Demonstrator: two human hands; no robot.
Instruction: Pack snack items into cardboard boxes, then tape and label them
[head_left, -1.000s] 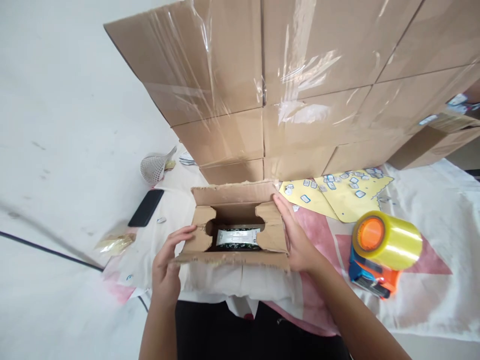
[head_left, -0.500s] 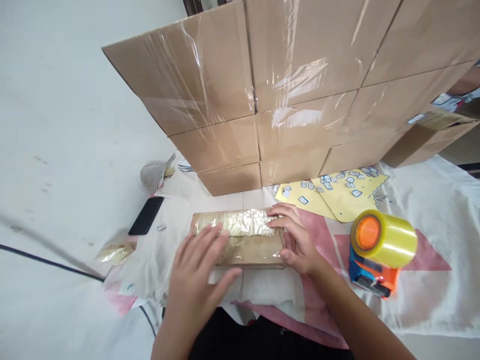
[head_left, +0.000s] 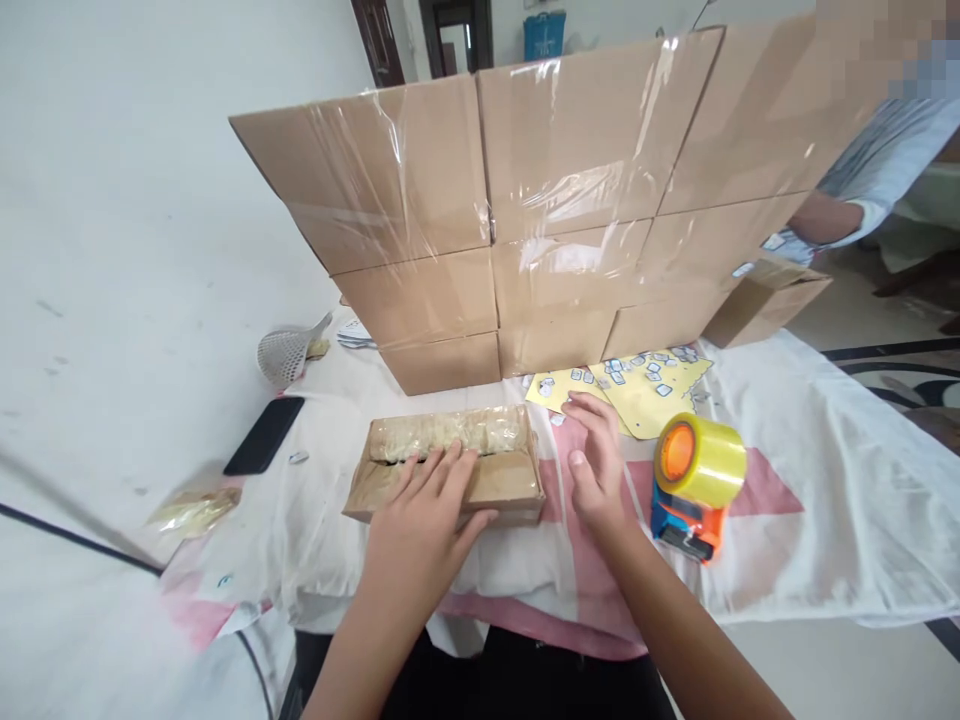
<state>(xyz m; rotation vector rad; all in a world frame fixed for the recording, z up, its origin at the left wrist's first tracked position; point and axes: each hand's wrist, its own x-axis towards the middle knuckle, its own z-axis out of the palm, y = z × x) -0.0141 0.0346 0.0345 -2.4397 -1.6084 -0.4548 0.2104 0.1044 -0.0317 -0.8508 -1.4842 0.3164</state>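
- Head view, left hand: the left hand (head_left: 427, 510) lies palm down over the near side of the small cardboard box (head_left: 510, 488), its fingers slightly spread and reaching across the near flap (head_left: 499, 475) towards the seam. The thumb stands out to the right along the box's near edge. It presses on the box without gripping it.
- Head view, right hand: the right hand (head_left: 600, 465) is off the box, just to its right, with the thumb and the loosely bent fingers well apart. Nothing shows in its grasp. The two hands are apart from each other.
- Head view, box: it sits at the near middle of the cloth-covered worktop (head_left: 825, 560), flaps folded inward. Shiny, wrinkled tape covers the far flap (head_left: 480, 430), and a narrow dark gap shows along the seam at the left.
- Head view, around the hands: right of the right hand stands a tape dispenser (head_left: 690, 530) with a yellow tape roll (head_left: 716, 460). Beyond that hand lies yellow paper (head_left: 637, 410) scattered with small labels (head_left: 664, 390). A wall of large cartons (head_left: 420, 305) rises behind the box; a black phone (head_left: 264, 436) lies left.
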